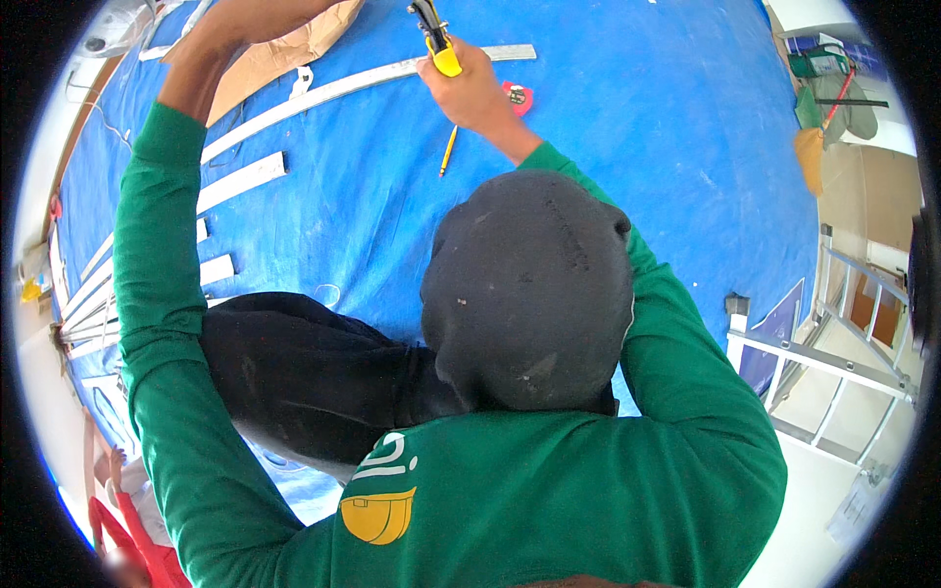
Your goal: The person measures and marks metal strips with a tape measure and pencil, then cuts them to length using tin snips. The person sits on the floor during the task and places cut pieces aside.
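Observation:
My right hand (472, 90) is closed around yellow-handled snips (437, 41), held at a long curved grey metal strip (323, 93) that lies on the blue tarp (667, 137). My left hand (257, 18) reaches to the top edge of the picture, over a piece of brown cardboard (279, 61) next to the same strip; its fingers are cut off from view. Both arms wear green sleeves. My knees in black trousers (529, 294) rest on the tarp below the hands.
A yellow pencil (448, 149) and a red tape measure (518, 96) lie by my right wrist. Several short metal strips (240, 178) lie at the left. A metal ladder (833, 348) lies at the right, off the tarp, with tools (828, 78) beyond.

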A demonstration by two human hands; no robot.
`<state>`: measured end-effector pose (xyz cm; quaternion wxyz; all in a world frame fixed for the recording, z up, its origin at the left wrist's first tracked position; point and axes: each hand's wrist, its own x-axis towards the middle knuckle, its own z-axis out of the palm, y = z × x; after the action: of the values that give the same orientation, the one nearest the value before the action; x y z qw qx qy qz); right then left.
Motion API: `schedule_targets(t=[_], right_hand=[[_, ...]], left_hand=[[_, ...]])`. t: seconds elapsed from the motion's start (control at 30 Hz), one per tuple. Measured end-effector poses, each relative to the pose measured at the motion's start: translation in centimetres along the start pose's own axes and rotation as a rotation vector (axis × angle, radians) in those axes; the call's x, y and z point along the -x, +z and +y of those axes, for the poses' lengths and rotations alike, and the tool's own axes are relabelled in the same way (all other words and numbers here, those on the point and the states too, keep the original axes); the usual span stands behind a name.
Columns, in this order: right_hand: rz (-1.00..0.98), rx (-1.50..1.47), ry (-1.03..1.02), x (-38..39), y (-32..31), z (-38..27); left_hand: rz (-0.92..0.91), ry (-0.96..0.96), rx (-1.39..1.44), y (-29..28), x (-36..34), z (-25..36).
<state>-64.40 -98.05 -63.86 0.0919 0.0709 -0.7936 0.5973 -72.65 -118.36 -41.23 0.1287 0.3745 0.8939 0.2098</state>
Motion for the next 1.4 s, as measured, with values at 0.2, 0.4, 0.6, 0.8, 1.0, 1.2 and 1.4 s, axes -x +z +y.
schedule_targets(t=[0.2,0.4,0.6,0.8,1.0,1.2,1.4], right_hand=[[-0.06,-0.079,0.11,5.3,-2.1,0.8],[-0.043,0.382,0.8,17.9,-12.2,9.9],[0.199,1.124,0.677,19.4,-16.1,15.2],[-0.06,-1.473,0.004,-1.5,-26.4,3.1],[0.322,-1.213,-0.178,-13.0,-27.7,-1.7],[0.615,-0.917,-0.273,-13.9,-27.1,-8.9],[0.587,-0.792,-0.314,-13.1,-26.9,-13.2]], left_hand=[[0.103,0.036,-0.118,2.3,0.4,0.2],[0.402,0.055,-0.254,4.4,-0.7,-2.8],[0.346,-0.016,-0.194,9.3,0.0,-2.5],[0.293,-0.019,-0.132,11.3,1.5,-1.2],[0.276,-0.244,-0.209,10.2,11.1,-5.8],[0.456,-0.351,-0.313,9.8,16.8,-8.1],[0.424,-0.396,-0.293,8.6,17.9,-6.7]])
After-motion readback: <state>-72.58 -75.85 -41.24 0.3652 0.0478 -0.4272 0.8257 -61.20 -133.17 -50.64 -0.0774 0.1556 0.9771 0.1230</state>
